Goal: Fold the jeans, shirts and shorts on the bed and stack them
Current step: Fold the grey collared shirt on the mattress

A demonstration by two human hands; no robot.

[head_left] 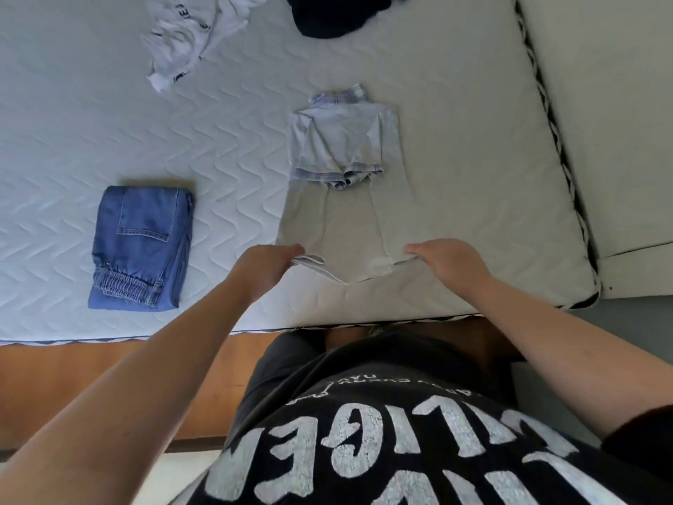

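Head view: shirt [346,227] hem between fingers [291,251]

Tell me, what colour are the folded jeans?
Blue denim: the folded jeans, seen in the head view.

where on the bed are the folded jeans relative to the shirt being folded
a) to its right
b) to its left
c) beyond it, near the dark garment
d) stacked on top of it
b: the folded jeans lie apart on the mattress, left of the pale shirt that both hands grip.

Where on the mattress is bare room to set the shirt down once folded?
Bare quilting lies between the folded jeans and the pale shirt, and right of the shirt toward the mattress edge. The far side is crowded: white garment, dark garment.
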